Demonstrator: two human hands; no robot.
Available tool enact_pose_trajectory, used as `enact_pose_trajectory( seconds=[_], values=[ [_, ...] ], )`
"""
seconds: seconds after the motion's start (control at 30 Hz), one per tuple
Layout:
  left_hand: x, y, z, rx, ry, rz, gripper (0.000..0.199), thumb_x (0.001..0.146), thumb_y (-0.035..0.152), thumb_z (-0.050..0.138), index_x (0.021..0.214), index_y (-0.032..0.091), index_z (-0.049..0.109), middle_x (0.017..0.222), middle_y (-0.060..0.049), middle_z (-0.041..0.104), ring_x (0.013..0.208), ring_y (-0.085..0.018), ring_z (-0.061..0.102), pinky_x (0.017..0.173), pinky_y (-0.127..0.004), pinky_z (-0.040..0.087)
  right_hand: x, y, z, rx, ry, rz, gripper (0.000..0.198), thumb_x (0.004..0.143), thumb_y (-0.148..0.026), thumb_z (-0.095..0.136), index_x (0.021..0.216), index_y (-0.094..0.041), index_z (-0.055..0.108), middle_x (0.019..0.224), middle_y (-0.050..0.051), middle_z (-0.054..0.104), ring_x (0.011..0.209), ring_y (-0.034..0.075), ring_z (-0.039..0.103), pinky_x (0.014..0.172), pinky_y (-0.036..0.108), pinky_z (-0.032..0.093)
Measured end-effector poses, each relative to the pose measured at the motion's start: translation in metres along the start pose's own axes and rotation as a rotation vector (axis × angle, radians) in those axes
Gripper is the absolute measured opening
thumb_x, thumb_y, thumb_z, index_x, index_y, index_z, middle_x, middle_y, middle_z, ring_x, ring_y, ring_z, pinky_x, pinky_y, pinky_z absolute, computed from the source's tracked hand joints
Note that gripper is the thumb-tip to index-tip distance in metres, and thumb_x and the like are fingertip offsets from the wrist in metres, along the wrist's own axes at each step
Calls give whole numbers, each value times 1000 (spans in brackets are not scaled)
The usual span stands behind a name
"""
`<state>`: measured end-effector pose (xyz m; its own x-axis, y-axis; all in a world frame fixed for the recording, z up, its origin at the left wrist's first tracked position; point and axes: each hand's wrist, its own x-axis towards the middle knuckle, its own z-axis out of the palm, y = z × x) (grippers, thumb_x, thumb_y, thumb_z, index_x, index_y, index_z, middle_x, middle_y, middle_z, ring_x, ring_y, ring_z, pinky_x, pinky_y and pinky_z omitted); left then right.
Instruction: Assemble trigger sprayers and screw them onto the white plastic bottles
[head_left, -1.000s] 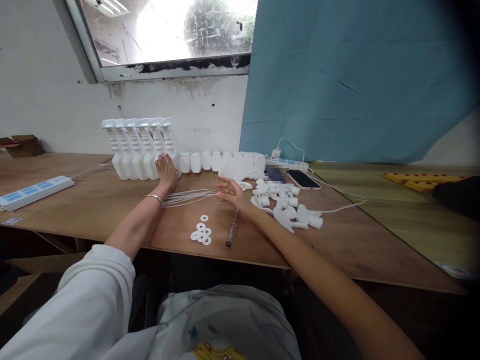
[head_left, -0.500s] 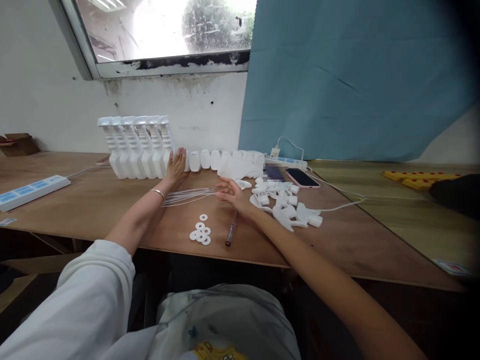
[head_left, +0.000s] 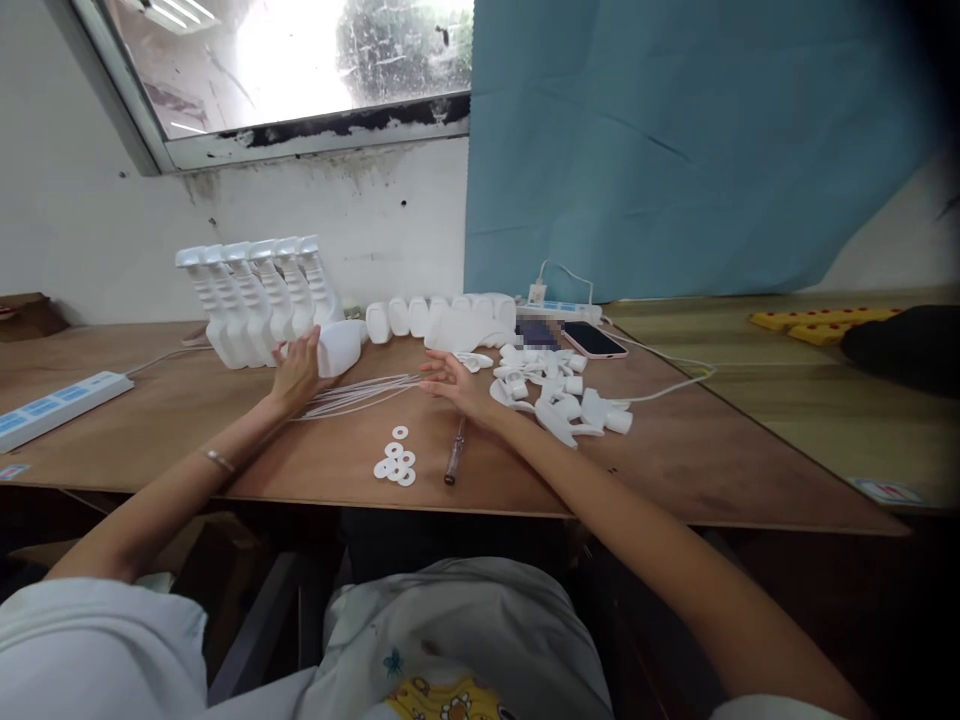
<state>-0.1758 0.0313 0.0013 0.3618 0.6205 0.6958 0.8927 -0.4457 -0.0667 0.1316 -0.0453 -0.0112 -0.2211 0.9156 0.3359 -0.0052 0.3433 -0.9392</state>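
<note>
My left hand (head_left: pixel 298 368) has its fingers round the base end of a white plastic bottle (head_left: pixel 342 347), which lies on its side with its neck toward the right. Just behind it stands a row of upright white spray bottles (head_left: pixel 251 310). My right hand (head_left: pixel 456 384) is open, fingers loosely stretched, close to the ends of a bundle of thin white tubes (head_left: pixel 360 392). A screwdriver (head_left: pixel 454 460) with a clear handle lies below that hand. White trigger spray heads (head_left: pixel 562 395) are heaped to its right. Several flat white washers (head_left: pixel 397 462) lie near the table's front edge.
More white bottles (head_left: pixel 420 316) lie in a row along the wall, bases facing me. At the right are a phone (head_left: pixel 595 340) and a power strip (head_left: pixel 562 309) with a cable. Another power strip (head_left: pixel 64 408) lies at the left on the brown table (head_left: pixel 517 490).
My left hand has moved left and toward me, and a white bottle now lies on its side by it. My right hand has barely moved. The view has turned slightly.
</note>
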Motion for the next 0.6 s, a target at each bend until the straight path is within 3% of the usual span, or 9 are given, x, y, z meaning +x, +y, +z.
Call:
enact_pose_trajectory(
  seconds=[0.17, 0.3, 0.43, 0.6],
  values=[
    [-47, -33, -40, -125, -75, 25, 96, 64, 43, 69, 140, 16, 16, 137, -20, 36, 114, -34, 49, 92, -46, 39, -1, 1, 1, 12, -3, 25, 62, 63, -34, 71, 118, -24, 43, 112, 6, 54, 89, 14, 57, 68, 26, 50],
    [-59, -55, -57, -290, -104, -4, 91, 65, 40, 69, 138, 22, 18, 141, -15, 31, 106, -28, 56, 87, -43, 46, -2, -2, 1, 0, -11, 51, 63, 61, -34, 72, 116, -23, 43, 112, 6, 54, 87, 14, 56, 67, 27, 50],
    [-55, -71, -54, -561, -114, -38, 86, 61, 31, 73, 132, 20, 26, 144, -14, 25, 111, -24, 52, 92, -41, 46, -3, -6, 2, 2, -11, 68, 64, 60, -35, 72, 115, -23, 43, 112, 6, 54, 86, 14, 56, 66, 27, 49],
    [-40, -73, -37, -721, -242, -271, 92, 55, 23, 75, 131, 20, 23, 136, -16, 35, 89, -17, 60, 82, -37, 51, -3, -4, 1, 5, -20, 62, 63, 60, -37, 73, 115, -24, 44, 112, 6, 54, 87, 15, 56, 67, 28, 50]
  ],
)
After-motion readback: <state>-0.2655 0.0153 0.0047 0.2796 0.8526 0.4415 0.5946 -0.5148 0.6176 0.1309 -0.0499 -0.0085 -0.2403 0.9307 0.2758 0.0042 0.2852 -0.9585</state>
